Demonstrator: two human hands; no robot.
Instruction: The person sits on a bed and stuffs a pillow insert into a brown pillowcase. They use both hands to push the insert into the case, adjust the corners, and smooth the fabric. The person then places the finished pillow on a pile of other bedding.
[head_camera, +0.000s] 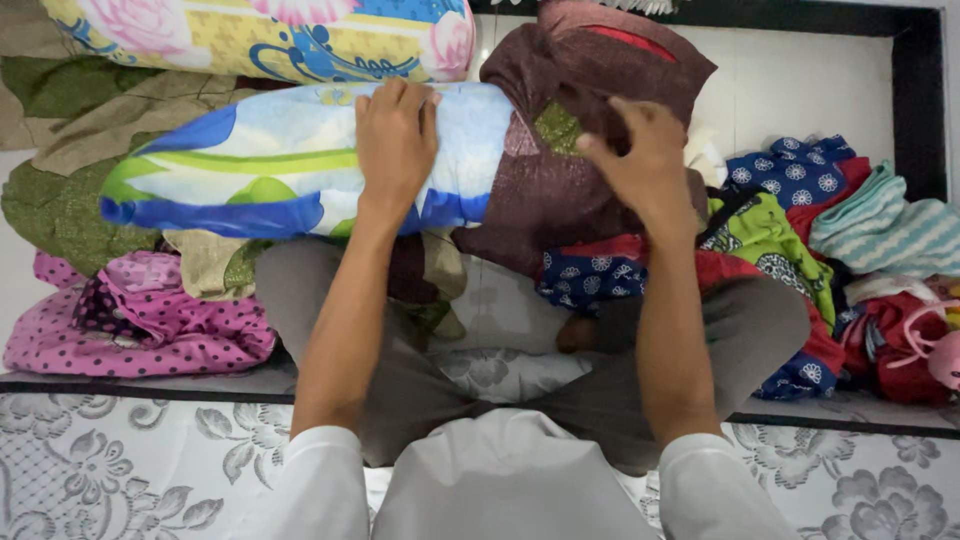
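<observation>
1. The pillow (290, 165) lies crosswise in front of the seated person, above the knees, resting on a heap of cloth. Its right end is inside a maroon patchwork cover (590, 130).

2. Left hand (397, 140): palm flat on top of the pillow near its middle, fingers together and curled a little over the far edge. It presses rather than grips; nothing is closed in it.

3. Right hand (645, 165): at the maroon cover, fingers bent, thumb and forefinger drawn toward each other at a fold. Whether cloth is actually pinched there I cannot tell; the hand is slightly blurred.

4. Handling, as a judgement: the pillow looks soft, light and bulky; it gives under the palm and would sag if lifted by one end. Best taken around the middle or by both ends. The cover is limp fabric, not fragile, best gripped at its open hem.

5. Look: pillow printed pale blue with dark blue, green and white bands. Cover dark maroon with a green patch and a red strip near the top.

6. Around: a second flowered pillow (270, 35), yellow and blue with pink roses, lies just behind. Pink dotted cloth (140, 320) to the left; blue flower-print cloth (790, 175) and striped teal cloth (880, 225) to the right.
</observation>
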